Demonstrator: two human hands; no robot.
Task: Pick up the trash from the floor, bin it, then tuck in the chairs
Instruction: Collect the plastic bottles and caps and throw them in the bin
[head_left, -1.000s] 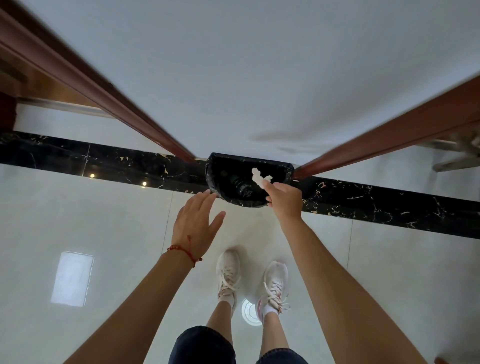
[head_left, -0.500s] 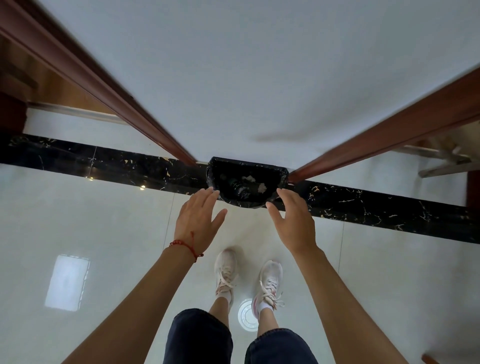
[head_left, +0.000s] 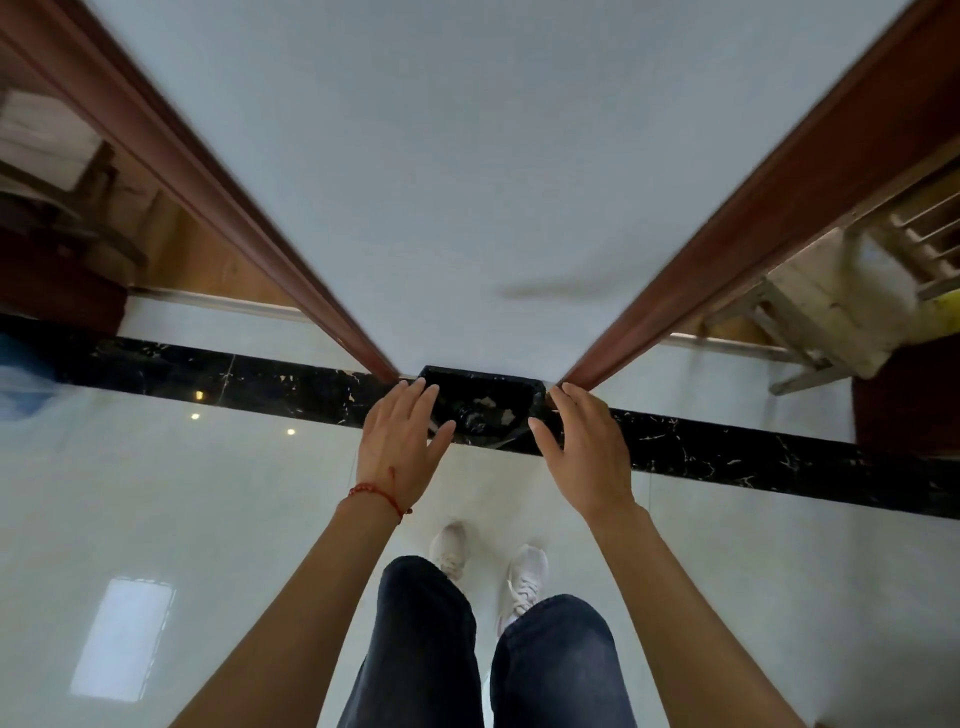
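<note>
Gone from the right hand (head_left: 582, 452) is the white scrap of paper it was holding over the bin a second ago; small pale scraps of trash (head_left: 506, 415) now lie inside the black-lined wastebasket (head_left: 483, 410) that stands against the white wall (head_left: 467, 182). Both hands have drawn back toward the body and the view has lifted as the person straightens. The right hand hangs spread and holds nothing, its fingertips over the bin's right edge; the left hand (head_left: 397, 447), with a red string bracelet (head_left: 376, 493) at the wrist, is likewise flat with fingers extended and empty, and covers the bin's left rim. I judge the binning step done, so tucking in the chairs is what remains. Much is unclear: the hands hide the bin's sides, and the edges of the frame are smeared with motion. A pale wooden chair (head_left: 826, 306) shows through the doorway on the right, cut off by the frame and the red-brown door trim (head_left: 727, 249), so how it stands cannot be told.
</note>
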